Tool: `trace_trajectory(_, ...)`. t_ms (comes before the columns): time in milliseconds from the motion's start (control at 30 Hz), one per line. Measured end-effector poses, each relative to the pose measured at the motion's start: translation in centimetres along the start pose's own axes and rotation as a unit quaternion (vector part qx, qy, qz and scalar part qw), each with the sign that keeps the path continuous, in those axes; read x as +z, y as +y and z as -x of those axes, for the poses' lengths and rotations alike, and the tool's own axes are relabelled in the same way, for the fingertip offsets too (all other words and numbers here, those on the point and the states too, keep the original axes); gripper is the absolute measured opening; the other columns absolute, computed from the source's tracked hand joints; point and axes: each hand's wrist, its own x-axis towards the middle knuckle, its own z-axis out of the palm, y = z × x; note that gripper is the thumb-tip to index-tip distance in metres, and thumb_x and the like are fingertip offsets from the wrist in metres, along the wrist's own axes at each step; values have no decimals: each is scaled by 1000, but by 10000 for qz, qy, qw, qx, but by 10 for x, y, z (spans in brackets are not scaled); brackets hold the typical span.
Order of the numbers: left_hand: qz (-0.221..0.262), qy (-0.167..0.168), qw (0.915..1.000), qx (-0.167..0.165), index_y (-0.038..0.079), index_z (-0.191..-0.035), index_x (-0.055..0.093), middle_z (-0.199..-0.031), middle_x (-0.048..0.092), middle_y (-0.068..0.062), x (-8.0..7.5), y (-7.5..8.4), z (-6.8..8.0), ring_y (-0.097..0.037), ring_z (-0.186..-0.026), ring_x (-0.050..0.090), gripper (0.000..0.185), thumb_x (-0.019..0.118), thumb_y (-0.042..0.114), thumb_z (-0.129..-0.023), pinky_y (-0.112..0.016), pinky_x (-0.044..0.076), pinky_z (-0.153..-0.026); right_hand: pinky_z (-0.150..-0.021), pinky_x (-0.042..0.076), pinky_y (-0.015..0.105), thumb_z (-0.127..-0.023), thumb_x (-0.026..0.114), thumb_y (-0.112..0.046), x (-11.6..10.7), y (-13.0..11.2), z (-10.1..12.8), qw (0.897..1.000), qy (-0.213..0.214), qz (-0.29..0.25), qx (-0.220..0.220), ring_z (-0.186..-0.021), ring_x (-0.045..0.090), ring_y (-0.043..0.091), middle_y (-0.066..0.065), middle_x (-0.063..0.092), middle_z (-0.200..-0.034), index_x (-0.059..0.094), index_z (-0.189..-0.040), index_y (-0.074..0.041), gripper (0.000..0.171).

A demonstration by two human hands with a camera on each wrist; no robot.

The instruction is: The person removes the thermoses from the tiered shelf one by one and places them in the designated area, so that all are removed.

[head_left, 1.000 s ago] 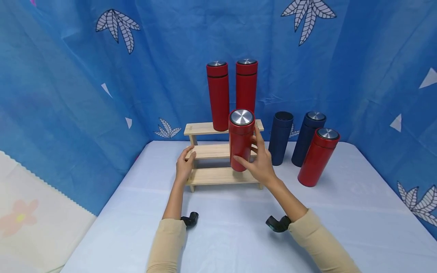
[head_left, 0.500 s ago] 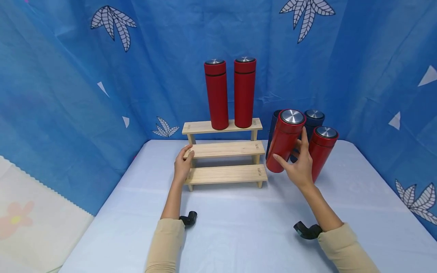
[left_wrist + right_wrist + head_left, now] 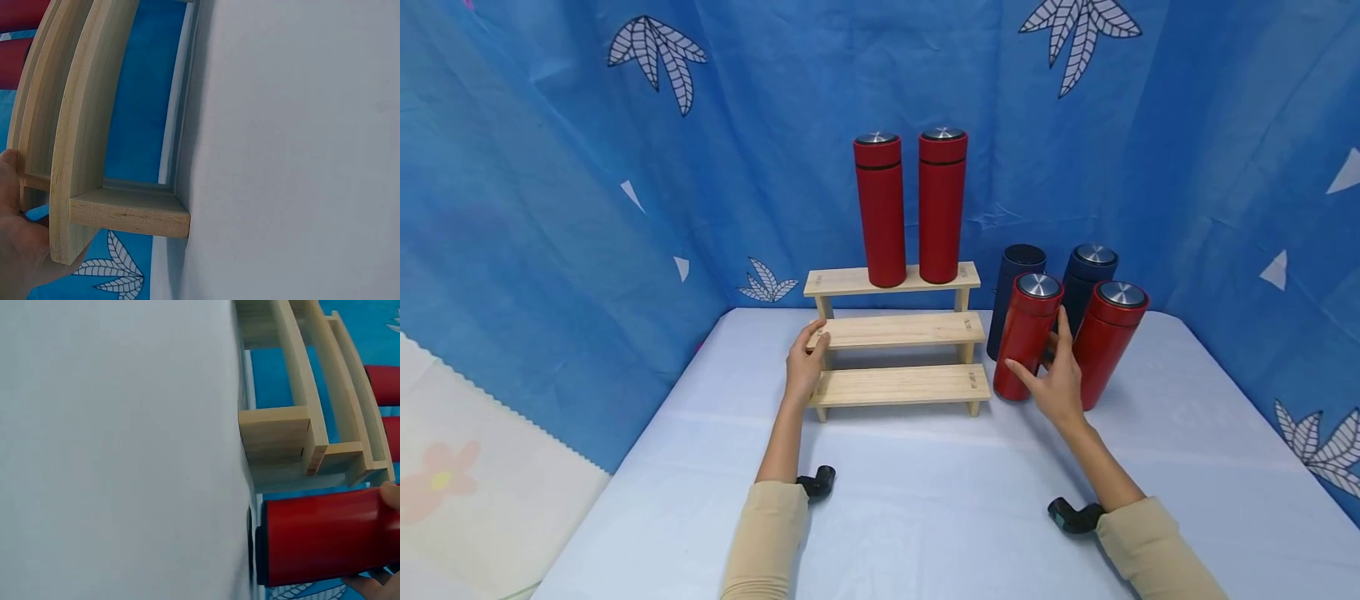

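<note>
My right hand (image 3: 1058, 383) grips a red thermos bottle (image 3: 1024, 342) with a silver lid, thumb on its near side. The bottle is upright just right of a three-tier wooden rack (image 3: 898, 383). Its base is at or barely above the table in the right wrist view (image 3: 319, 537); contact cannot be told. My left hand (image 3: 805, 362) holds the left end of the rack's middle shelf. In the left wrist view that hand (image 3: 22, 244) is partly behind the lower shelf. Two red thermoses, a left one (image 3: 880, 217) and a right one (image 3: 942, 208), stand on the top shelf.
Behind the held bottle stand two dark blue thermoses, one black-topped (image 3: 1017, 292) and one silver-topped (image 3: 1090, 275). Another red thermos (image 3: 1108, 346) is close on its right. A white cloth covers the table (image 3: 917, 517), and a blue patterned curtain (image 3: 775, 167) hangs behind.
My right hand has carried the red thermos from in front of the rack to its right, then lowered it toward the table. My left hand has stayed on the rack.
</note>
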Motion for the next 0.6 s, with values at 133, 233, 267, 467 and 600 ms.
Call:
trace_trajectory(133, 45, 4, 10000, -11, 29, -134, 48, -137, 41, 1, 0, 1, 0, -22, -80, 43, 41, 49, 41, -94, -33, 39, -62, -83, 42, 57, -73, 78, -6, 3, 6, 3, 9999, -91, 43, 4, -119, 44, 36, 20, 43, -133, 4, -149, -30, 108)
trace_trajectory(233, 25, -22, 10000, -4, 28, -134, 47, -139, 40, 1, 0, 1, 0, -22, -84, 44, 41, 49, 41, -95, -33, 39, -64, -82, 42, 57, -73, 78, -6, 4, 8, 3, 9999, -73, 42, -82, -116, 46, 36, 21, 44, -131, 4, -149, -30, 109)
trace_trajectory(267, 16, -31, 10000, 0, 28, -135, 47, -139, 40, 1, 0, 1, 0, -22, -84, 45, 42, 48, 41, -95, -33, 39, -64, -82, 42, 57, -73, 78, -5, 4, 9, 3, 9999, -59, 36, -105, -116, 46, 36, 21, 44, -130, 5, -149, -30, 109)
trace_trajectory(467, 0, -8, 10000, 33, 29, -134, 47, -137, 42, 1, 0, 0, -1, -22, -83, 45, 42, 49, 42, -94, -33, 39, -64, -84, 41, 57, -73, 78, -4, 5, 11, 6, 9998, -3, 90, -160, -117, 45, 35, 21, 45, -129, 4, -149, -29, 109)
trace_trajectory(600, 3, -16, 10000, 18, 28, -134, 47, -138, 41, 0, -1, -1, 0, -23, -86, 46, 42, 49, 43, -94, -33, 40, -65, -90, 38, 56, -72, 77, -2, 6, 10, 7, 9993, 142, 161, -320, -124, 39, 31, 17, 39, -137, 7, -149, -25, 107)
